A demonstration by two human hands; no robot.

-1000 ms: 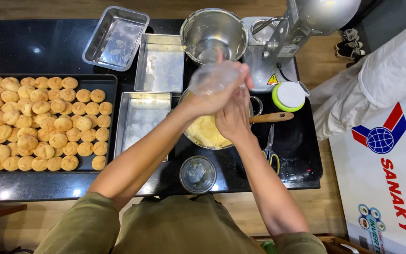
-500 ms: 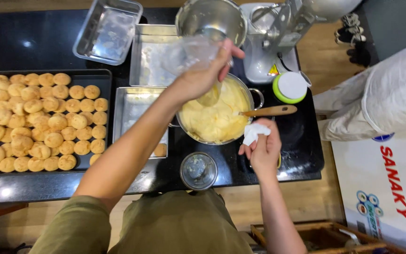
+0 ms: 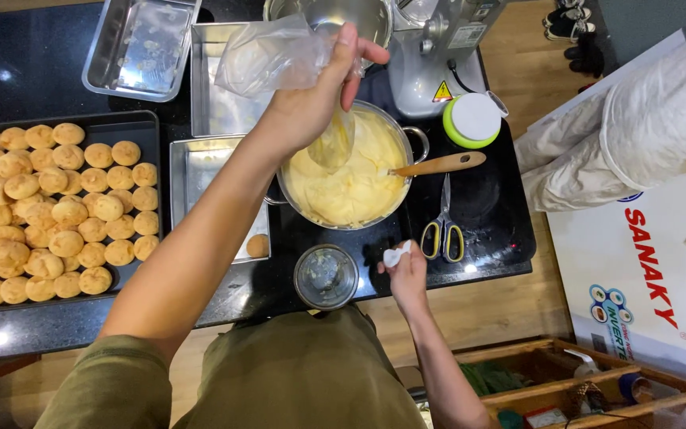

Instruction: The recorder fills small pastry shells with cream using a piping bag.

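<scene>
Left hand [image 3: 311,103] grips a clear piping bag [image 3: 275,59] above the pot of yellow cream [image 3: 351,179], its filled tip hanging over the cream. Right hand [image 3: 406,274], at the pot's 5 o'clock, pinches a small white wad [image 3: 395,254]. Scissors [image 3: 443,226] lie at 3 o'clock.

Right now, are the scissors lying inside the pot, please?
No, the scissors lie on the black counter beside the pot.
</scene>
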